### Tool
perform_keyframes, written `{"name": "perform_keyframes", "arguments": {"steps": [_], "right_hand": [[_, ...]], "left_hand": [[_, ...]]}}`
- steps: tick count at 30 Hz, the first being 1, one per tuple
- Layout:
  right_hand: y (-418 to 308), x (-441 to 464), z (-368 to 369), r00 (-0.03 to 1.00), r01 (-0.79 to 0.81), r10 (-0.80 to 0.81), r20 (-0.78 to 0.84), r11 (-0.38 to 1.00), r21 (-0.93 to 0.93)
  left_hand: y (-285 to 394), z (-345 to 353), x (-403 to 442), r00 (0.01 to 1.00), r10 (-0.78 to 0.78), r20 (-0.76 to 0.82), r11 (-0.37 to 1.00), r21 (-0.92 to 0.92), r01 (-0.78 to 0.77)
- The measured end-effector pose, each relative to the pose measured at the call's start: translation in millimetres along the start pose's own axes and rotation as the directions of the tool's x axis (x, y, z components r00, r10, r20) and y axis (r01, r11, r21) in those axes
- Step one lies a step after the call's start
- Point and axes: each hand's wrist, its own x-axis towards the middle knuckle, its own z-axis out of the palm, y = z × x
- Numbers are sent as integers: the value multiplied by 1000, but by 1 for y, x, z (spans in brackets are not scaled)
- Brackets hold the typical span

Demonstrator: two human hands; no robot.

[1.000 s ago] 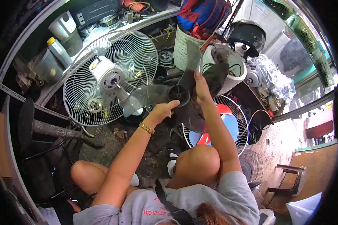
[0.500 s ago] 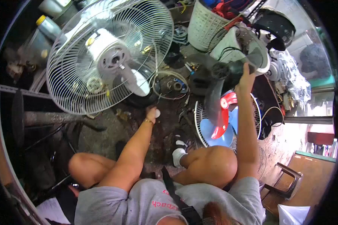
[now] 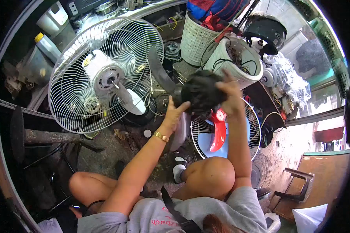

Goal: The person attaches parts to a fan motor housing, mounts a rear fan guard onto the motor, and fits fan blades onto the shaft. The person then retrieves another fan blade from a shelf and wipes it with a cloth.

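A dark grey fan blade (image 3: 159, 72) is held up in front of me, one vane pointing up left and another down. My left hand (image 3: 176, 112) grips it from below near the hub, thumb on the near side. The part between my hands is black and blurred, so its shape is unclear. My right hand (image 3: 231, 93) is at its right edge, smeared by motion; its grip does not show clearly. A small round white piece (image 3: 147, 133) lies on the floor left of my left forearm. Behind my right forearm, a red and blue fan blade (image 3: 218, 136) rests in a white fan guard (image 3: 194, 136).
A large white fan (image 3: 109, 77) without a front guard stands at left. White baskets (image 3: 198, 40) and a bin (image 3: 256, 75) are at the back, a black helmet-like shell (image 3: 266, 31) beside them. A stool (image 3: 46, 136) stands at left, a brown chair (image 3: 299, 186) at right.
My left hand has left the white piece on the floor and risen to the dark fan blade. My right hand has brought the blade left and closer, turning it. The camera view has shifted.
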Motion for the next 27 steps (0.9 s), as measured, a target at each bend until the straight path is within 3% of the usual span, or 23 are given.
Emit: {"name": "perform_keyframes", "arguments": {"steps": [2,3,4,5,6,7,8,9,12,14,16,17,20,21,22,23,24,25,26,27], "right_hand": [[-25,-10,-2,968,243,-223,-118,949,200],[-19,-8,-4,967,248,-227,-119,947,203],[-3,-5,-7,970,239,-241,-42,970,-42],[14,-1,-3,920,392,-329,213,793,-467],[31,3,1,801,592,-393,451,413,-692],[41,0,19,783,576,-247,571,-59,-815],[50,3,17,722,619,-337,604,-75,-782],[58,10,6,741,620,-300,601,-40,-784],[68,30,-9,759,632,-209,617,5,-775],[70,35,-12,755,648,-144,640,10,-761],[70,40,-15,689,711,-192,699,-8,-703],[74,44,-24,661,723,-255,706,-35,-690],[80,60,-91,850,379,-293,437,-237,-895],[80,63,-130,888,207,-356,292,-259,-944],[81,66,-182,922,149,-296,251,-327,-933],[72,66,-190,880,38,-455,-132,345,-938],[65,59,-189,804,16,-311,-507,863,-505],[50,45,-171,813,16,-307,-494,861,-508],[27,24,-139,890,99,-89,-448,995,0],[18,7,-116,955,105,57,-291,853,512]], "left_hand": [[-2,-13,0,1000,16,-21,1000,8,-16],[-3,-19,0,1000,17,-18,1000,12,-17],[-2,-21,-1,999,-26,19,994,105,24],[-1,-21,-2,996,-73,56,978,201,61],[2,-15,-2,995,-75,65,976,209,60],[6,-6,-4,997,-64,52,984,171,54],[8,1,-9,998,-53,36,990,130,48],[7,4,-14,998,-20,-55,991,134,27],[6,8,-32,991,-46,-124,989,137,63],[5,5,-31,989,-104,-107,992,56,111],[10,11,-34,994,-77,-74,997,25,79],[14,11,-34,998,-59,-39,991,115,63],[18,6,-46,999,-17,-37,983,184,24],[38,10,-56,999,-29,19,987,156,26],[58,12,-61,999,-46,6,997,65,46],[61,7,-55,1000,-6,19,996,91,5],[58,2,-50,999,32,22,994,106,-35],[52,-1,-47,999,43,12,994,100,-44],[45,0,-41,1000,27,-11,999,43,-26],[38,3,-32,1000,5,-18,1000,-10,-6]]}}
